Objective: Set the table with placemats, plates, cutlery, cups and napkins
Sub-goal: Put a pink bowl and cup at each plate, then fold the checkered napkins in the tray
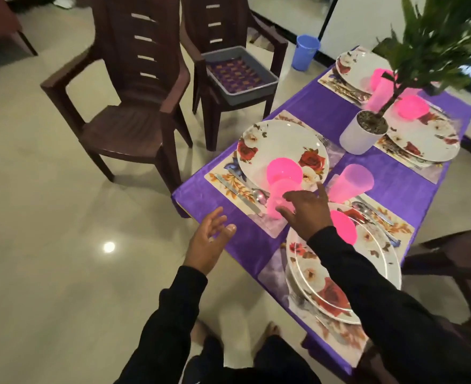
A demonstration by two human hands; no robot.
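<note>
A purple-clothed table (pixel 339 112) carries floral placemats, each with a rose-patterned plate. On the near-left placemat (pixel 228 187) lie a knife and spoon (pixel 259 195) beside a plate (pixel 281 145) bearing a pink bowl (pixel 284 169). A pink cup (pixel 277 200) stands at that plate's near edge. My right hand (pixel 306 212) reaches over it with fingers spread, at or just above the cup; contact is unclear. My left hand (pixel 210 239) hovers open, palm up, at the table's near-left edge. Another pink cup (pixel 349 182) stands to the right. The nearest plates (pixel 331 275) sit under my right arm.
A white pot (pixel 363 131) with a green plant stands mid-table. Two brown plastic chairs (pixel 134 101) stand to the left; the farther one holds a grey tub (pixel 242 70) with patterned cloth. A blue bin (pixel 305 52) sits on the floor. Far settings have pink cups and bowls.
</note>
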